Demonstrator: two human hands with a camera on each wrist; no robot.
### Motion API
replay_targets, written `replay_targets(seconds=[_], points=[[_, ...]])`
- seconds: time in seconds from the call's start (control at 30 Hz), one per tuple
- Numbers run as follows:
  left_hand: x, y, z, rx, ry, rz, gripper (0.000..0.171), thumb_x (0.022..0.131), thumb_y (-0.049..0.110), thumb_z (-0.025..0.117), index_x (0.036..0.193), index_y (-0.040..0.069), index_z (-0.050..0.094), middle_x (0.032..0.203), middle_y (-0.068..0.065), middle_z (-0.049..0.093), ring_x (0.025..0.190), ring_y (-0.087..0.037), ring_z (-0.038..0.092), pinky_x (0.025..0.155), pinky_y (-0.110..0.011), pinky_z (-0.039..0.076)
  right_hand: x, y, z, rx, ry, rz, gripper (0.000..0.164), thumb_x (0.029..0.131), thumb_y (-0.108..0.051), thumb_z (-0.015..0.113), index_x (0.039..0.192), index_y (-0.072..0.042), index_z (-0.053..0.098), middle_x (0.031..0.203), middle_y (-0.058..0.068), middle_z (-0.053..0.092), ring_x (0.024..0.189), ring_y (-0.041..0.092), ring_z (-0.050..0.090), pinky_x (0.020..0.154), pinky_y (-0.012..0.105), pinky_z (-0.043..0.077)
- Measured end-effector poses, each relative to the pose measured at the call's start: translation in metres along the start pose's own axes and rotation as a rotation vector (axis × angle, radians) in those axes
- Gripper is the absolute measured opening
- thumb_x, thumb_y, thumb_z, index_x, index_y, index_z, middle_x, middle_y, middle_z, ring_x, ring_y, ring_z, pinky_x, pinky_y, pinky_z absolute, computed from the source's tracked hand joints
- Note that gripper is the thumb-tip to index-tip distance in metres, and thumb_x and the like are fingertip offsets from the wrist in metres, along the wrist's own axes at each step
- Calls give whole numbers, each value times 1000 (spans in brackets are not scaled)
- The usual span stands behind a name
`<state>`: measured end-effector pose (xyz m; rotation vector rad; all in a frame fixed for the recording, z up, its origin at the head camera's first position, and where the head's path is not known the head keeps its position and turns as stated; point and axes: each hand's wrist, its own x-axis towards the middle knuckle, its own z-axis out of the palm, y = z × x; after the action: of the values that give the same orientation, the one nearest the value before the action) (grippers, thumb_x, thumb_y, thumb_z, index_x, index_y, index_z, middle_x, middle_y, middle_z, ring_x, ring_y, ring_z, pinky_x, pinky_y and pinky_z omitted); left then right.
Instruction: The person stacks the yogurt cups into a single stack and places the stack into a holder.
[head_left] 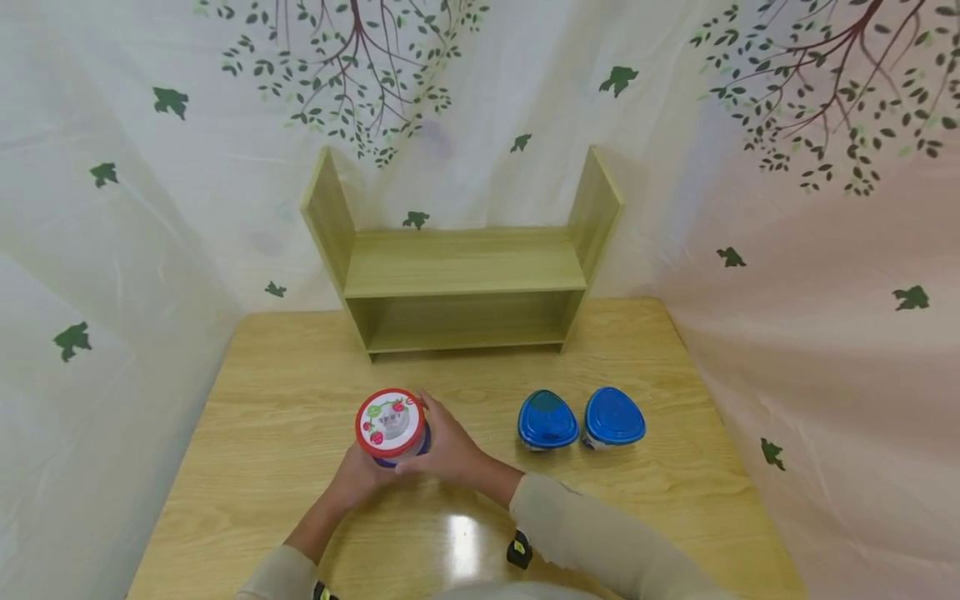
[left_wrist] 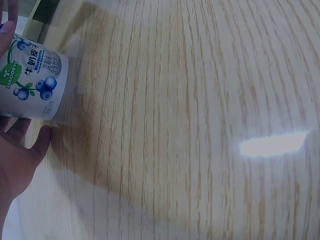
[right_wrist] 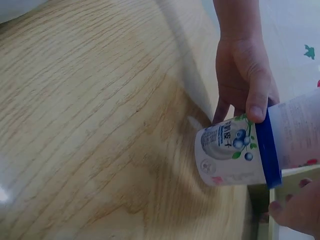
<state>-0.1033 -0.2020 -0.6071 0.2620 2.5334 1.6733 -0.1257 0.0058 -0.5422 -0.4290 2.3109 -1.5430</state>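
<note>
A red-lidded tub with a strawberry print stands on top of a blue-lidded blueberry tub, the lower one close to the table. My left hand grips the blueberry tub low on its side; in the right wrist view its thumb lies by the blue lid. From the right, my right hand curls round the red-lidded tub, fingers up near its rim and thumb toward the blue lid. The left wrist view shows the blueberry tub tilted by the camera angle, with my left hand beside it.
Two containers with rounded-triangular blue lids, one left of the other, stand right of my hands. A wooden two-tier shelf stands at the table's back edge. Printed cloth surrounds the wooden table.
</note>
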Motion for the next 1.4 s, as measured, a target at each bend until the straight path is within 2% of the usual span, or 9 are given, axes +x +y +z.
replay_targets(seconds=[0.13,0.33,0.43,0.5,0.7,0.83,0.93,1.13,1.4], points=[[0,-1,2,-17,-9,-27,98,69,24,95,146,8,38,140,-13,55,131,-35,52,107,-58,40,-11,7,-12,45,18,12,116,74,-28,93,162,-25,18,160,0,35,146,30,33,115,54,32],[0,-1,4,-30,4,-39,97,64,17,97,143,7,43,136,-12,59,127,-33,55,107,-58,41,-25,19,-41,121,15,-102,98,79,-17,89,157,-28,31,158,-8,37,146,25,34,114,51,34],[1,-1,4,-39,6,-61,98,64,15,97,144,6,41,137,-12,58,128,-33,54,108,-57,40,-33,24,-55,121,20,-137,94,80,-19,88,156,-28,34,157,-7,39,147,22,32,116,51,32],[0,-1,3,-53,1,-78,98,65,14,97,145,7,40,139,-12,56,130,-34,52,109,-57,39,-39,25,-65,104,36,-134,91,81,-23,87,155,-30,35,157,-6,39,147,26,32,115,54,33],[-1,-1,2,-78,-11,-117,98,66,14,96,145,10,40,141,-11,55,132,-34,50,110,-57,38,-59,27,-99,14,148,-105,92,80,-29,88,156,-27,37,160,0,34,147,39,28,110,65,32],[-1,0,3,-72,-16,-113,97,66,15,96,145,10,41,141,-11,55,132,-34,50,110,-57,38,-68,35,-124,-45,253,-111,94,80,-25,88,157,-22,35,161,3,33,148,37,26,112,68,26],[-2,1,3,-67,-11,-115,97,66,15,96,146,11,40,141,-11,54,132,-34,50,109,-58,39,-73,43,-138,-51,282,-90,92,82,-19,86,158,-22,33,162,3,31,149,37,24,113,68,23],[-2,4,4,-45,6,-110,97,66,12,96,145,5,40,139,-15,56,130,-35,52,109,-55,40,-79,60,-151,-51,299,-53,91,84,-15,84,158,-22,31,162,5,30,150,37,22,115,65,23],[0,7,3,-44,-5,-110,98,67,13,95,147,7,38,142,-15,53,132,-36,50,109,-56,40,-86,72,-154,-110,286,25,94,84,-26,84,159,-23,28,163,9,29,149,38,24,113,65,26]])
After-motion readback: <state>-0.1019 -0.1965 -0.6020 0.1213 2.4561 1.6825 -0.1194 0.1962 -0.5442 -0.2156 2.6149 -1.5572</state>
